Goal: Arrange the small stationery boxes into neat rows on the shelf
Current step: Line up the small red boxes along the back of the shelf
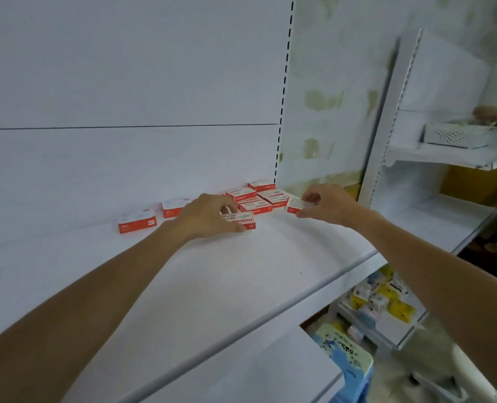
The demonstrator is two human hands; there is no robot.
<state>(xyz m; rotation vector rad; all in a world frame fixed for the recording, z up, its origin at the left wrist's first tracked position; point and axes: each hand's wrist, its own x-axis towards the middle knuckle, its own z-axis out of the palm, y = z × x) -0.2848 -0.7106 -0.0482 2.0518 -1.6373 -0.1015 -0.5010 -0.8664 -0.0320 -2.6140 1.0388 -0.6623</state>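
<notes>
Rows barely begun: two red-and-white cardboard boxes (137,221) sit left of the jumbled pile (256,199); left hand (209,213) and right hand (325,203) each grip one.

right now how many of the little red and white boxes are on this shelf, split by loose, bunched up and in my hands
Loose boxes on the left: 2
Bunched boxes at the back: 5, as far as the overlap shows
Front box gripped by the left hand: 1
Right-end box pinched by the right hand: 1
Total: 9
</notes>
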